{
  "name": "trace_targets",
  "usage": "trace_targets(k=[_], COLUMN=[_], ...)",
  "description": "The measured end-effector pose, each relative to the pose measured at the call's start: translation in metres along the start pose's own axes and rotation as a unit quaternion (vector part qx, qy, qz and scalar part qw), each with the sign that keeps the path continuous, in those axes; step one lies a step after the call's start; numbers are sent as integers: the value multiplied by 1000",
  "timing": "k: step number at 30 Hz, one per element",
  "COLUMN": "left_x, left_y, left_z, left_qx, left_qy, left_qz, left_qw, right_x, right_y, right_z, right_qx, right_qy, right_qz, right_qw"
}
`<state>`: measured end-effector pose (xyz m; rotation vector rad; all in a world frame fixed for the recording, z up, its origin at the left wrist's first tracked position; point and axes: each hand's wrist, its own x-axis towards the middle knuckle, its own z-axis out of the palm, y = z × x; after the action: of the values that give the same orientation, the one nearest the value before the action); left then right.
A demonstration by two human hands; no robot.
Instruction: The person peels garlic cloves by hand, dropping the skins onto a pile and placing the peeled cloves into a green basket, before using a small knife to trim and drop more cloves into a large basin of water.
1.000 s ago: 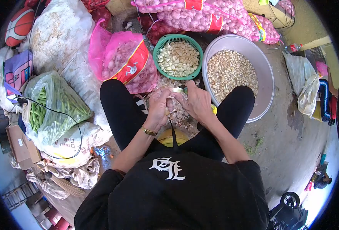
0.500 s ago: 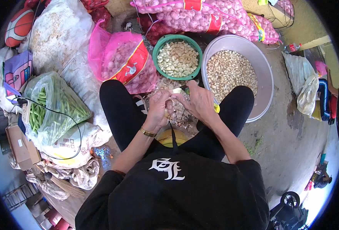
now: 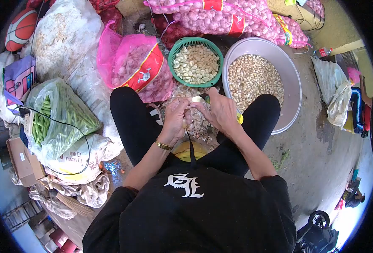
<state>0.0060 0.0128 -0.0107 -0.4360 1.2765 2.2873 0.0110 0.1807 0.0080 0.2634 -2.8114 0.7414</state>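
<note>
Between my knees both hands meet over a pile of garlic skins (image 3: 201, 126). My left hand (image 3: 176, 118), with a gold watch at the wrist, has its fingers closed round garlic cloves (image 3: 187, 117). A pale peeled clove (image 3: 196, 99) shows between the fingertips of both hands. My right hand (image 3: 221, 111) is closed beside it; whatever its curled fingers grip is mostly hidden. Just beyond the hands stands a green basket (image 3: 172, 67) of peeled cloves (image 3: 195, 65). To its right a large grey basin (image 3: 294, 84) holds many unpeeled cloves (image 3: 256, 78).
An open pink net bag of garlic (image 3: 138, 67) leans left of the basket. Full garlic sacks (image 3: 237, 21) lie behind. A plastic bag of green beans (image 3: 59, 122) and white sacks (image 3: 68, 38) are at the left. A yellow container (image 3: 186, 152) is between my thighs.
My hands stay together in nearly the same place. The fingers of my right hand have shifted slightly, and the pale clove shows a little more clearly.
</note>
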Motion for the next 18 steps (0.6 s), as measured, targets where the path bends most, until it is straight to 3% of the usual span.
trace_targets(k=[18], left_x=[4], left_y=[-1], left_z=[-3], left_qx=[-2], left_qy=[22], left_qz=[9], left_qw=[1000], right_x=[-3], right_y=[7], right_z=[11], right_qx=[23], right_qy=[-42], right_qz=[-30], right_qw=[998])
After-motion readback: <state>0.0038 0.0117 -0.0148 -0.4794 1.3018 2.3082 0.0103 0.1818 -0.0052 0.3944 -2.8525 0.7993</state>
